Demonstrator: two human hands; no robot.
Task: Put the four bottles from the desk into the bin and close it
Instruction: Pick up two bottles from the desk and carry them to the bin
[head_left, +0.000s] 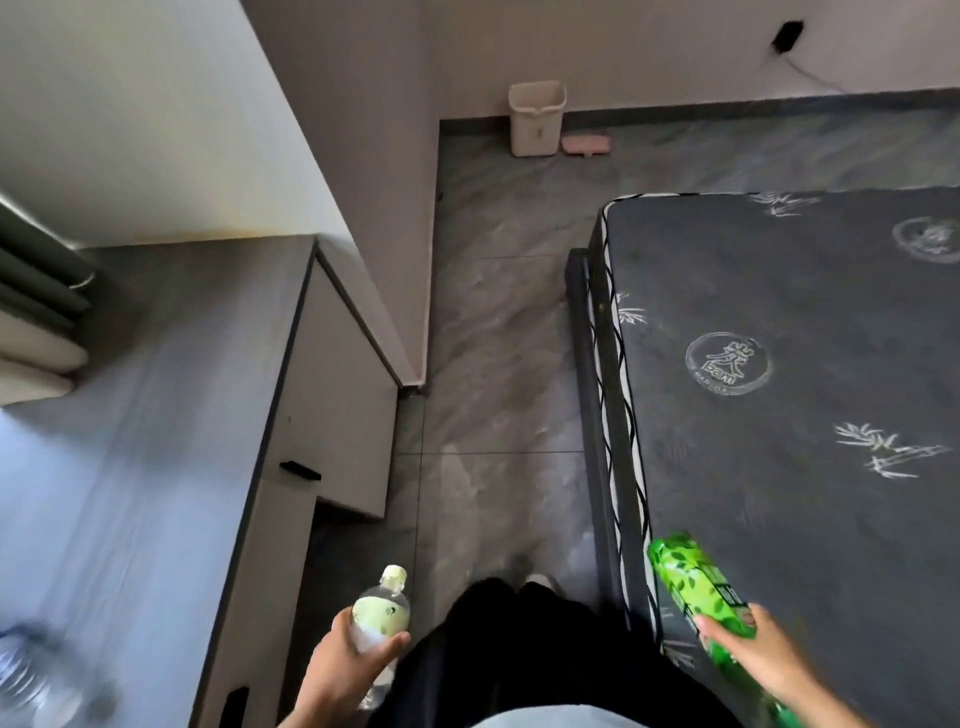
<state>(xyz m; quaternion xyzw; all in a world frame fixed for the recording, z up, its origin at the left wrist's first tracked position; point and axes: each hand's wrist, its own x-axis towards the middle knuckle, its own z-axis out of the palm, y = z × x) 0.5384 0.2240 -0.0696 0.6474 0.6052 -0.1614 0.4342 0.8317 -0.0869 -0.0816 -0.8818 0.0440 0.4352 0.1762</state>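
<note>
We carry two bottles: our left hand (345, 660) is wrapped around a clear bottle (378, 623), our right hand (753, 657) around a green bottle (698, 592). The bin (535, 119) stands open far ahead by the wall, its pink lid (586, 144) on the floor just beside it. At least one blurred bottle (31, 675) remains on the desk (156, 415), so most work is left, we judge.

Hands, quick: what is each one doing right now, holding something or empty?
Left hand: closed around a clear bottle with a pale green label.
Right hand: closed around a bright green bottle.
</note>
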